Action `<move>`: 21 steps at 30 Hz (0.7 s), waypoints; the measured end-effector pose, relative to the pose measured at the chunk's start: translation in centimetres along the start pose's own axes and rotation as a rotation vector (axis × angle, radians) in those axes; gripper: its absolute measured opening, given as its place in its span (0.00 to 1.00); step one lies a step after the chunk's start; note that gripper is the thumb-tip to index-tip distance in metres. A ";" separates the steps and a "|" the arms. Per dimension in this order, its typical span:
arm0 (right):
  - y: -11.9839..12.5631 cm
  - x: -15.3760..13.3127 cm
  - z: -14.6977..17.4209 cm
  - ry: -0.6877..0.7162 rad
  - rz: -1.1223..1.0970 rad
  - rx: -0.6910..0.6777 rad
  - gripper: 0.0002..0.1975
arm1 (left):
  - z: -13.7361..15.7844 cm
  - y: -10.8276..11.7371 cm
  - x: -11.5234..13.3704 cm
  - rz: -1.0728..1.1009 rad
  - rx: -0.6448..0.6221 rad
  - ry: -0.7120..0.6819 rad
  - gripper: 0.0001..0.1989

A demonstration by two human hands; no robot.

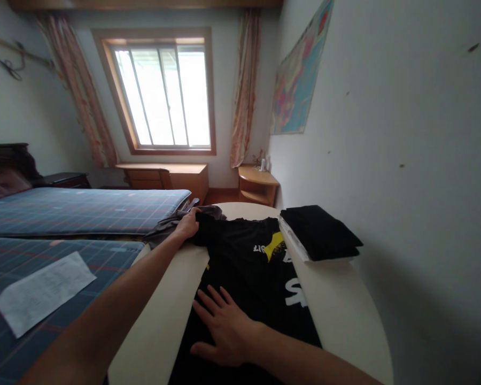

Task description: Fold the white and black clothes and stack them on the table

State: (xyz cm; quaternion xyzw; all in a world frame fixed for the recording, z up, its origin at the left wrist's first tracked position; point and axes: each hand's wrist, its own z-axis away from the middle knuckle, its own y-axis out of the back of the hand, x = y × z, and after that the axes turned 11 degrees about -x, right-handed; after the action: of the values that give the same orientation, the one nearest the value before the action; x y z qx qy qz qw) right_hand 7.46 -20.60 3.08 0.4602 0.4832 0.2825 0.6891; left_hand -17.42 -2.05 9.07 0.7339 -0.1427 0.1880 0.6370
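Observation:
A black T-shirt with white lettering and a yellow patch lies along the round cream table. At its far left, my left hand is closed on the T-shirt's sleeve. My right hand rests flat on the lower part of the shirt, fingers spread. Beyond my left hand, a crumpled grey garment hangs over the table's left edge. The near end of the shirt runs out of view at the bottom.
A stack of folded black clothes sits on the table's right side, near the wall. To the left are beds with blue plaid mattresses and a sheet of paper. A desk and a corner shelf stand by the window.

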 end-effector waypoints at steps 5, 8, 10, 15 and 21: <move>1.1 -0.3 -1.0 0.100 0.140 0.028 0.29 | -0.1 0.2 1.1 -0.039 0.017 -0.049 0.23; 1.8 0.6 -2.0 0.070 0.317 0.080 0.17 | -0.1 0.0 1.3 -0.049 0.008 -0.058 0.23; 2.0 1.2 -2.6 0.050 0.433 0.097 0.13 | -0.1 -0.3 1.4 -0.053 0.002 -0.060 0.23; 1.6 1.3 -3.5 0.084 0.612 0.142 0.06 | -0.1 -0.6 1.5 -0.055 -0.008 -0.059 0.23; 0.8 0.8 -4.2 0.092 0.689 0.227 0.09 | 0.0 -0.6 1.4 -0.062 -0.001 -0.065 0.24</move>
State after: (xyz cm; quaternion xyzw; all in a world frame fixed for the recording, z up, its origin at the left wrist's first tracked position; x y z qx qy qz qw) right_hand 3.94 -18.13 3.01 0.6564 0.3588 0.4629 0.4755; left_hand -15.84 -1.92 9.15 0.7435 -0.1407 0.1441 0.6377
